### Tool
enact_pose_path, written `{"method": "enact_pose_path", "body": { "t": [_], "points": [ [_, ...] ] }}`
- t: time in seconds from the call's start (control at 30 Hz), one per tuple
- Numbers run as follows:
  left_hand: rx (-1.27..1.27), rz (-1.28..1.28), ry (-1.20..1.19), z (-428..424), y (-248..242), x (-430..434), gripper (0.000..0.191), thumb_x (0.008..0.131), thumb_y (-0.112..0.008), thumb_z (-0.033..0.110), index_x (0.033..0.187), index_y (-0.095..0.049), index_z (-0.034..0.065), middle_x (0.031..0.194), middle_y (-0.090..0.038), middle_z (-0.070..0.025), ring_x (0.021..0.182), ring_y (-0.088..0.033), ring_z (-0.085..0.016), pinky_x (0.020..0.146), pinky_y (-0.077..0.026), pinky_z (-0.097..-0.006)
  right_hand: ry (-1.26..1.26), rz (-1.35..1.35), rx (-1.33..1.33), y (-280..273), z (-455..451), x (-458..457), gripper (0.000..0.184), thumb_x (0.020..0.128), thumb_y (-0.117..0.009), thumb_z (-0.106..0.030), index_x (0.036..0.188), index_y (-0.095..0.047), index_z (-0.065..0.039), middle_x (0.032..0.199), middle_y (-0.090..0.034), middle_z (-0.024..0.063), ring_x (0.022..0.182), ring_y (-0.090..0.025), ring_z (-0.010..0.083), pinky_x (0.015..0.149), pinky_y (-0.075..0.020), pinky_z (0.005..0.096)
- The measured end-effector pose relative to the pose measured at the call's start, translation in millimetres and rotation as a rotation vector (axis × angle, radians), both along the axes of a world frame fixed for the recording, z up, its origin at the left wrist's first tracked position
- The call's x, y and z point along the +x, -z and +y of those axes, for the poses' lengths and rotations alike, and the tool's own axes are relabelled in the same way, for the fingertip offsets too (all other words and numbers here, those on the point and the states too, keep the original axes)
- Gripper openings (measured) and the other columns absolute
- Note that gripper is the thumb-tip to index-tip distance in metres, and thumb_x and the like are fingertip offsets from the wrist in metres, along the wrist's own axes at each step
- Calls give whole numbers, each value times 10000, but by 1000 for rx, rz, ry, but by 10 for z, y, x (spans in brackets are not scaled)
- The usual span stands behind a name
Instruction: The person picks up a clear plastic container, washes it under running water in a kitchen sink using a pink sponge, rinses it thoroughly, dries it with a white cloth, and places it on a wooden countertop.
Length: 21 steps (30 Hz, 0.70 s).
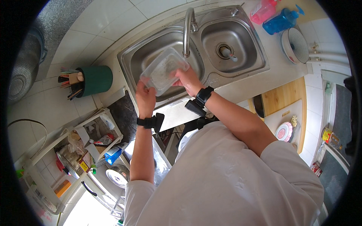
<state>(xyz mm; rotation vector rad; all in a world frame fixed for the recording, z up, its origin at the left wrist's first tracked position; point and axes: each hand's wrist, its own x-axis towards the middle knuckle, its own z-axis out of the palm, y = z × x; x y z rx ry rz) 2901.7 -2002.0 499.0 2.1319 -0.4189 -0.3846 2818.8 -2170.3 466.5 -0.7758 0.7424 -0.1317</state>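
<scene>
Both my hands hold a clear plastic food container (pixel 164 69) over the left basin (pixel 141 58) of a stainless steel double sink. My left hand (pixel 145 96) grips its near left corner. On the right side, my right hand (pixel 187 79) grips the rim, with some fingers over or inside it; blur hides exactly how. The container is tilted, and its inside looks wet or cloudy. Just beyond it stands the curved faucet (pixel 186 34), its spout end close to the container's far right edge. I cannot tell whether water runs.
A brush (pixel 228 54) with a pale handle lies at the right basin's drain. Soap pump bottles, one pink (pixel 263 11) and one blue (pixel 281 21), and bowls (pixel 294 45) stand right of the sink. Left are a green utensil holder (pixel 97 81) and a cluttered white rack (pixel 113 124).
</scene>
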Motion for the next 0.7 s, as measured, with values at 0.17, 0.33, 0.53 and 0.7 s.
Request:
{"method": "enact_pose_path", "body": {
  "t": [0.17, 0.33, 0.53, 0.7],
  "points": [
    [-259, 132, -233, -78, -46, 55, 319, 990, -567, 208, 1226, -620, -1, 963, -712, -47, 540, -480, -39, 483, -356, -212, -10, -54, 7, -107, 70, -12, 522, 922, -496, -135, 1417, -344, -72, 1120, -606, 115, 965, -646, 198, 781, -589, 390],
    [-367, 95, -291, -92, -224, 7, 325, 1008, -561, 278, 1143, -685, 9, 881, -700, -19, 510, -453, -27, 458, -333, -215, -15, -90, 22, -182, 98, 2, 571, 921, -501, -151, 1454, -311, -80, 1133, -607, 114, 973, -648, 189, 787, -588, 386],
    [-20, -45, -185, 9, -362, 195, 250, 976, -582, 196, 992, -742, 5, 688, -666, -13, 488, -495, -46, 464, -374, -226, -15, -33, 29, -241, 136, -3, 497, 910, -510, -157, 1387, -403, -68, 1133, -603, 103, 985, -646, 194, 764, -586, 374],
    [-10, -6, -37, 106, -283, 299, 173, 903, -618, 79, 1014, -715, -12, 799, -698, -36, 650, -608, -86, 574, -456, -243, -40, -57, -30, -230, 152, -13, 471, 910, -491, -131, 1367, -414, -44, 1123, -599, 112, 973, -648, 212, 746, -595, 384]
  ]
}}
